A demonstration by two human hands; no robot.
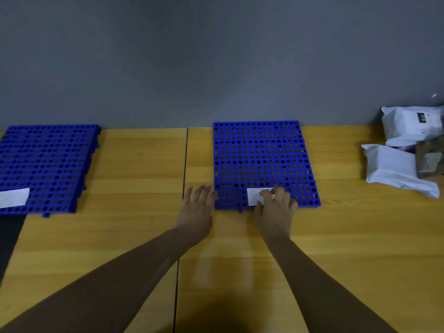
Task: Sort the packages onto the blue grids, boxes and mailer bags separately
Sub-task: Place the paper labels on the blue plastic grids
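Two blue perforated grids lie on the wooden table: one at the far left [45, 162] with a white label [14, 197] on its near edge, one in the middle [262, 157]. My right hand [276, 207] rests on the middle grid's near edge, fingertips on a white label [254, 195]. My left hand [195, 207] lies flat and spread on the table, touching that grid's left near corner. White mailer bags [394, 169] [408, 127] and a brown box [430, 159] are piled at the right edge. Both grids carry no packages.
A grey wall runs along the back of the table. A seam [185, 179] divides the two tabletops between the grids. A dark gap shows at the near left corner.
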